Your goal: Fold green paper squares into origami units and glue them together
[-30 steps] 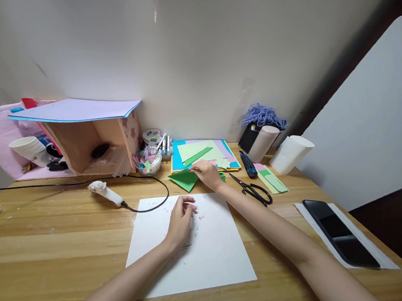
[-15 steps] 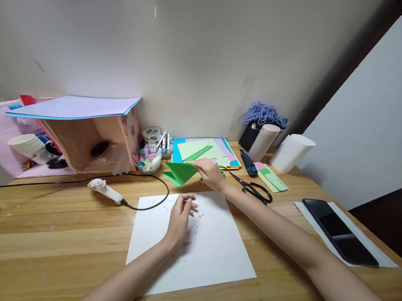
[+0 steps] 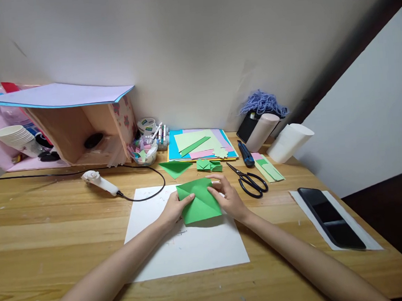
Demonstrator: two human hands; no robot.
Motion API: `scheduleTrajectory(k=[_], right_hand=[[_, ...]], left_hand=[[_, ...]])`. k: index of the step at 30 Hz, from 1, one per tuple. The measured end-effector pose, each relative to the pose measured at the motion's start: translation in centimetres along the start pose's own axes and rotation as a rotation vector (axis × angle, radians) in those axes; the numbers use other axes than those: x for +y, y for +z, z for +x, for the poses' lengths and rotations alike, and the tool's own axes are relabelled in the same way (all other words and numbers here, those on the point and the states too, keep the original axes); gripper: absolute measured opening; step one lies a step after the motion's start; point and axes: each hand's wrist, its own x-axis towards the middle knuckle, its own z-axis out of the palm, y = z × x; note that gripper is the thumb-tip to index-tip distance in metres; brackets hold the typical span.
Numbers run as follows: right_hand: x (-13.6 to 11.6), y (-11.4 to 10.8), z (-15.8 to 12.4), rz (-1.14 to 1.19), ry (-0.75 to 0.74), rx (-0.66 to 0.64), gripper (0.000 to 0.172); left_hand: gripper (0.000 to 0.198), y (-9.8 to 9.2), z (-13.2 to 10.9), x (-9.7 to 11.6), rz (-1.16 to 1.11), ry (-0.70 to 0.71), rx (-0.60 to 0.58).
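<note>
A creased green square of paper (image 3: 201, 206) is spread open between my two hands, just above a white sheet (image 3: 195, 253). My left hand (image 3: 175, 206) pinches its left side, thumb on top. On the right side, my right hand (image 3: 228, 198) grips the edge with the thumb over the face and the fingers behind. Beyond the white sheet lie a folded green paper triangle (image 3: 176, 169) and small folded green paper pieces (image 3: 209, 165). Black-handled scissors (image 3: 250, 181) rest to the right of my right hand.
A hot glue gun (image 3: 101, 182) with a black cord lies at left, before a cardboard box (image 3: 126, 128). Coloured paper sheets (image 3: 173, 148), a tub of scraps (image 3: 146, 157) and a utility knife (image 3: 246, 154) sit at the back. A phone (image 3: 331, 219) lies at right.
The green paper has come from the back of the table to over the white sheet and is now unfolded into a square. My left hand has taken hold of it too.
</note>
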Motion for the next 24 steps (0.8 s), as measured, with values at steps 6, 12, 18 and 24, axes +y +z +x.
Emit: scheduleTrajectory(k=[6,12,18,24], right_hand=[[1.9,-0.7,0.1,0.139,-0.025,-0.157,0.027],[2.1,-0.9,0.0,0.127,-0.058,-0.259,0.028],[1.7,-0.3,-0.1,0.164,-0.061,-0.175,0.006],[1.3,-0.1,0.0,0.196,0.03,-0.089,0.009]], left_hand=[[0.046,-0.3,0.3,0.3,0.032,-0.019,0.057],[0.051,-0.4,0.2,0.5,0.018,-0.035,0.063],[0.051,-0.1,-0.1,0.7,0.25,0.01,0.051],[0.039,0.2,-0.1,1.1,0.36,0.043,-0.046]])
